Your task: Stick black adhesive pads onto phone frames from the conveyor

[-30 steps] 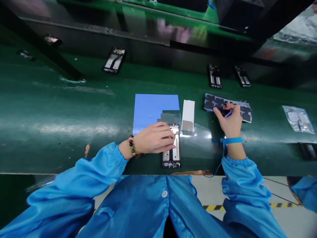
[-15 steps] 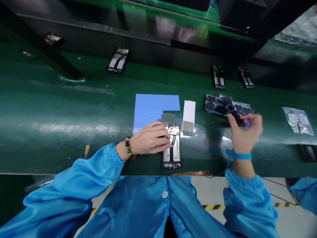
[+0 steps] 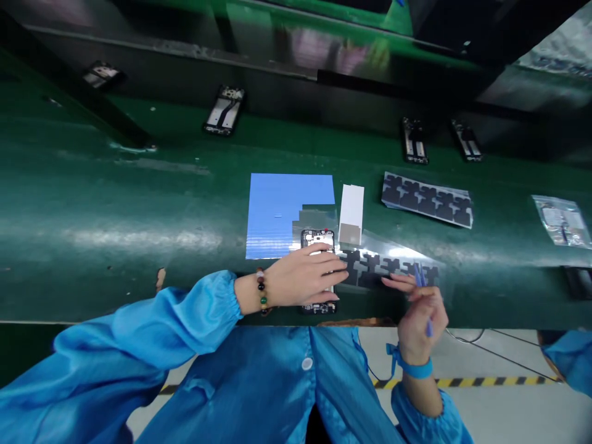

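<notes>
My left hand (image 3: pixel 308 277) lies flat with fingers outstretched across an opened phone (image 3: pixel 319 237), covering its middle. Its fingertips reach the left end of a clear sheet of black die-cut stickers (image 3: pixel 370 268). Over that sheet's right part is my right hand (image 3: pixel 420 311), with blue tweezers (image 3: pixel 420 275) held in it and a finger or two extended onto the stickers. Behind the phone sits a blue sheet (image 3: pixel 282 197), beside some white cards (image 3: pixel 352 206).
A stack of similar sticker sheets (image 3: pixel 425 200) lies at back right. Farther off are more opened phones (image 3: pixel 225 111), on both sides. A clear bag (image 3: pixel 562 219) and a dark phone-like piece (image 3: pixel 578 282) are at far right. The bench edge is chipped (image 3: pixel 361 322).
My right hand has come down and left from the stack, and a sticker sheet now lies beside the phone. My left hand has slid right, its fingers spread over the phone.
</notes>
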Demonstrator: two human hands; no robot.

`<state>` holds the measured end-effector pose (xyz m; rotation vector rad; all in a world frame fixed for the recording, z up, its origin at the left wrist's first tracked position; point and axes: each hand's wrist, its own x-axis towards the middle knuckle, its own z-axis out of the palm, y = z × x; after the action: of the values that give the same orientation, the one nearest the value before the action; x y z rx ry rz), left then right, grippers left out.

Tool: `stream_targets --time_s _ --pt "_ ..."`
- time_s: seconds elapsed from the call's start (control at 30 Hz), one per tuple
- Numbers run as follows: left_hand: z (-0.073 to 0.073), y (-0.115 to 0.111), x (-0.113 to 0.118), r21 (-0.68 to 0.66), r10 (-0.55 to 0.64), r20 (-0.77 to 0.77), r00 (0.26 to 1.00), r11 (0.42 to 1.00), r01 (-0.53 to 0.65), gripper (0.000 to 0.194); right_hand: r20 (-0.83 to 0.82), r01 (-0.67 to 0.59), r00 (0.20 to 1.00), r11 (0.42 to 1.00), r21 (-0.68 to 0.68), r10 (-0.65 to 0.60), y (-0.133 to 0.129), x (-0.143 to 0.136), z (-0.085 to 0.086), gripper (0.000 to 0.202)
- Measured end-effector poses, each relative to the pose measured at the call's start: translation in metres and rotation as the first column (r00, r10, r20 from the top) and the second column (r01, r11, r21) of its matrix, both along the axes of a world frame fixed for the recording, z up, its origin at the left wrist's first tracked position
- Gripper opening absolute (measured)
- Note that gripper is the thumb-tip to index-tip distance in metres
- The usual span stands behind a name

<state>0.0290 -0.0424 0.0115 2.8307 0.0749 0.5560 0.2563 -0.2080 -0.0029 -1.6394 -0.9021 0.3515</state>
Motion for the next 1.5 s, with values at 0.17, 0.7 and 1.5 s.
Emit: stream_targets --time_s 0.17,0.7,1.5 --pt "-0.006 0.000 0.006 0.022 0.009 -0.047 0.999 1.000 -0.008 0.046 -0.207 0.092 0.977 0.981 0.171 -0.055 0.021 0.012 0.007 0.039" --pt "-0.011 -0.003 0.005 0.069 0.010 -0.028 1.000 0.998 -0.008 0.052 -0.125 0.044 0.990 0.982 -0.185 -0.068 0.023 0.004 0.009 0.035" --pt "-0.009 0.014 -0.002 0.000 0.070 0.053 0.996 0.998 -0.070 0.037 -0.457 0.050 0.889 0.998 0.038 -0.027 0.046 0.001 0.012 0.036"
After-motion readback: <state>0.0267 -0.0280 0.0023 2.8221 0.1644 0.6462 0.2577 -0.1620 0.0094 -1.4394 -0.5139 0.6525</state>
